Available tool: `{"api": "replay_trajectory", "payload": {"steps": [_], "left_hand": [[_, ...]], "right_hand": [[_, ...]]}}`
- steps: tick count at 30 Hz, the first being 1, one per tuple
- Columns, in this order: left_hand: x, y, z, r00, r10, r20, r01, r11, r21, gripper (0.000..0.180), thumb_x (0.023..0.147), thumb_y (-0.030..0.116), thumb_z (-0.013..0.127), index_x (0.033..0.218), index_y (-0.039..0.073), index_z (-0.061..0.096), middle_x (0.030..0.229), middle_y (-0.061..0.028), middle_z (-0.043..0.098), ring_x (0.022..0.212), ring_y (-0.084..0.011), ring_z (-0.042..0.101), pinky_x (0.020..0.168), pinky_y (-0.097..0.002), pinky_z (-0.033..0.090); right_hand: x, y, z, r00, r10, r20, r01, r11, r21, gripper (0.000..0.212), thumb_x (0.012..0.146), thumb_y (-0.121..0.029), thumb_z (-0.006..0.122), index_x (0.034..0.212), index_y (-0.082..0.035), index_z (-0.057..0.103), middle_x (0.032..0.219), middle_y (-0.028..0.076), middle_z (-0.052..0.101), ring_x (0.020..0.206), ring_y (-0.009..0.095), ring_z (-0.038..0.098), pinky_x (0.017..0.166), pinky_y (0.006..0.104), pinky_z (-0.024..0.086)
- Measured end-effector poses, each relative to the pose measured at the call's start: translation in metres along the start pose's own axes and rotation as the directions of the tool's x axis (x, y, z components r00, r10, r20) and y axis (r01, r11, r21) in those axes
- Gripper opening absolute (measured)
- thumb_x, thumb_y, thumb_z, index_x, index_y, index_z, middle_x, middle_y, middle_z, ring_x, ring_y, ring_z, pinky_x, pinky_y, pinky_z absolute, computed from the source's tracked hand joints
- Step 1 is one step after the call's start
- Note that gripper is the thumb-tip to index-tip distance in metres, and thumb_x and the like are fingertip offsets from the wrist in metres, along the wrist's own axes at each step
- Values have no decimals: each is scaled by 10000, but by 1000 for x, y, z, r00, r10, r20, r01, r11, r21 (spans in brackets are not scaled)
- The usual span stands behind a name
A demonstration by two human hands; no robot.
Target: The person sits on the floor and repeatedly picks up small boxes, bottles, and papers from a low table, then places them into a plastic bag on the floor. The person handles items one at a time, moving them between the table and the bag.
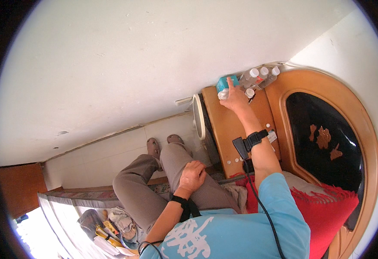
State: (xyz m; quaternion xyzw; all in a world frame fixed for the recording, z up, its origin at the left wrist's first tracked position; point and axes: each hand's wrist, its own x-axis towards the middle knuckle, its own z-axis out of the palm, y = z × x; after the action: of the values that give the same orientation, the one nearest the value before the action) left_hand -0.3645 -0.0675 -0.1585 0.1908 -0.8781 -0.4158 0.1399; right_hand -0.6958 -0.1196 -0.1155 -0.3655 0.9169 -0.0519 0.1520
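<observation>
My right arm reaches out to the far right, over a brown bedside cabinet (223,129). My right hand (234,99) is closed at a small teal box (228,82) against the wall, its index finger lying over the box. A white crumpled thing (223,93) shows beside the thumb; I cannot make out its kind. Just right of the hand are a small white-capped container (250,93) and three clear bottles (262,77) with white caps. My left hand (192,176) rests on my thigh in grey-brown trousers (171,166), fingers loosely spread and holding nothing.
A curved brown headboard (279,99) with a black panel stands at the right, a red fringed cloth (318,216) before it. Small white round pieces (236,160) dot the cabinet. At lower left lie bags and cloths (115,226). A black cable (262,207) hangs from my right wrist strap.
</observation>
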Motion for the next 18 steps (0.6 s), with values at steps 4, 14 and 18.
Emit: {"api": "replay_trajectory", "payload": {"steps": [4, 14, 18], "left_hand": [[0, 0, -1, 1000, 9, -16, -9, 1000, -22, 126, 727, 32, 616, 851, 14, 604, 891, -135, 599, 877, -328, 566, 791, -410, 450], [-3, -2, 1, 998, 3, -63, -4, 1000, -4, 149, 722, 46, 622, 866, 10, 604, 880, -136, 594, 883, -331, 565, 800, -416, 453], [-2, -5, 4, 998, 6, -63, -7, 1000, -13, 162, 722, 46, 619, 880, 11, 606, 892, -135, 600, 890, -329, 572, 802, -420, 456]], "right_hand": [[-6, 1, -5, 994, -47, -102, 43, 998, -45, 907, 676, -264, 752, 1444, -141, 284, 1196, 212, 501, 1000, 402, 601, 809, 491, 516], [2, -4, -14, 984, -140, -106, 112, 966, -232, 881, 638, -151, 787, 1403, -123, 350, 1200, 162, 467, 1102, 350, 530, 831, 473, 511], [5, -2, -6, 984, -114, -138, 82, 973, -216, 882, 642, -78, 781, 1401, -116, 333, 1277, 160, 396, 1133, 404, 480, 878, 488, 505]]}}
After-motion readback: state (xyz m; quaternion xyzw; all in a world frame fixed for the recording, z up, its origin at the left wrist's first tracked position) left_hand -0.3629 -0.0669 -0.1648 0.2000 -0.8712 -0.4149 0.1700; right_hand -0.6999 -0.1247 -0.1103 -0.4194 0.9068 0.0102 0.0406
